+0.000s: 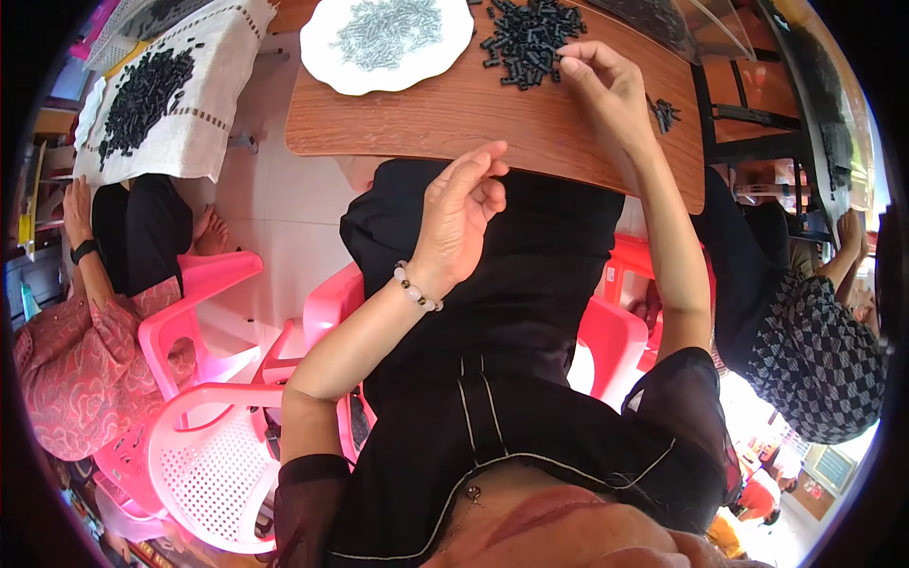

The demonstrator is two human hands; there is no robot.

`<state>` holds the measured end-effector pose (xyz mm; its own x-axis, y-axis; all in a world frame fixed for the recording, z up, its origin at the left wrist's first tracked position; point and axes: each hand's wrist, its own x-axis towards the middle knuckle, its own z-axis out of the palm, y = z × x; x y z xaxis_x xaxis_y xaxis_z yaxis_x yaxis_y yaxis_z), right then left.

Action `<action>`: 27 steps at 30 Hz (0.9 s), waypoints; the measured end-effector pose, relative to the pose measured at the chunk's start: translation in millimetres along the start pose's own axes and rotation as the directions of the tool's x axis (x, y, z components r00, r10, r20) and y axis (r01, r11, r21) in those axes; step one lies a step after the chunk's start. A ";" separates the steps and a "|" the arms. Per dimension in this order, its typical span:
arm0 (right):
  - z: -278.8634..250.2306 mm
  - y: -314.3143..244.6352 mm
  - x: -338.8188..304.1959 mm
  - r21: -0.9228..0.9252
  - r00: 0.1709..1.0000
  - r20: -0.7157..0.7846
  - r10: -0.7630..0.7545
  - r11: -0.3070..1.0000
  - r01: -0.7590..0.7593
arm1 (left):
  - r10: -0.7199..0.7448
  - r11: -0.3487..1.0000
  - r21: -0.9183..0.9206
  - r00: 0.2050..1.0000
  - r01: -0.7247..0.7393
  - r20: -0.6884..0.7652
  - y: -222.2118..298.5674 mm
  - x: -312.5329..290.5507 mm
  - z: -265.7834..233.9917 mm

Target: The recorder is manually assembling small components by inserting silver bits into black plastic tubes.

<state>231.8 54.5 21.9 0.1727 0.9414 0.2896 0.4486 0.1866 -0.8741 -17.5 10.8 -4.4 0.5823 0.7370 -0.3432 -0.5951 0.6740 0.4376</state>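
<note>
My right hand (609, 93) reaches over the wooden table, thumb and forefinger pinched at the edge of a heap of small black plastic pieces (532, 43). A black piece seems to be at the fingertips, partly hidden by them. Over my lap, just off the table's near edge, my left hand (462, 210) is raised with its fingers curled and the thumb near the forefinger. Whether anything small sits in it is hidden. A white scalloped plate (322, 71) left of the heap holds many small clear greyish pieces (386, 33).
Beside my right wrist lies a small group of dark pieces (666, 115) on the brown table (379, 123). To the left, another table with a white cloth (204, 99) bears more black pieces (147, 95). People sit on both sides, and pink plastic chairs (213, 464) stand around.
</note>
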 end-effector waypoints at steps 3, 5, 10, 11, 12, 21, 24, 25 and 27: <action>23.2 -28.0 -20.1 0.122 0.993 0.103 0.058 0.990 -0.071 | 0.087 0.991 0.106 0.996 -0.087 0.001 2.7 -3.1 8.1; 35.3 -39.8 -31.9 0.164 0.982 0.170 0.083 0.980 -0.112 | 0.231 0.935 0.275 0.973 -0.225 0.010 3.5 -4.0 11.3; 55.8 -55.9 -50.2 0.313 0.961 0.268 0.065 0.938 -0.151 | 0.308 0.914 0.263 0.950 -0.310 0.050 8.0 -0.3 8.4; 56.6 -55.2 -49.7 0.251 0.968 0.249 0.027 0.964 -0.092 | 0.268 0.941 0.192 0.960 -0.278 0.076 10.8 0.1 6.4; 55.3 -55.4 -46.6 0.251 0.967 0.253 0.026 0.963 -0.092 | 0.271 0.941 0.190 0.960 -0.281 0.074 13.9 0.3 4.5; 36.8 -76.8 -26.1 -0.048 0.832 0.509 -0.221 0.958 0.284 | -0.069 0.996 0.058 0.996 0.066 0.049 16.7 2.0 0.7; 37.7 -72.5 -16.8 -0.092 0.800 0.545 -0.251 0.930 0.355 | -0.113 0.993 -0.013 0.991 0.114 0.067 15.9 4.5 -4.2; 38.8 -69.3 -13.5 -0.058 0.853 0.492 -0.174 0.971 0.232 | -0.113 0.993 -0.013 0.991 0.115 0.070 15.8 4.6 -3.5; 44.3 -64.3 2.2 -0.076 0.903 0.406 -0.143 0.979 0.189 | -0.121 0.993 0.027 0.985 0.118 0.123 17.2 3.5 -2.1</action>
<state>164.5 57.0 61.5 -0.2636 0.9373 0.2280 0.5388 0.3392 -0.7712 -26.9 25.0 0.2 0.7134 0.6385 -0.2889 -0.5071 0.7548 0.4161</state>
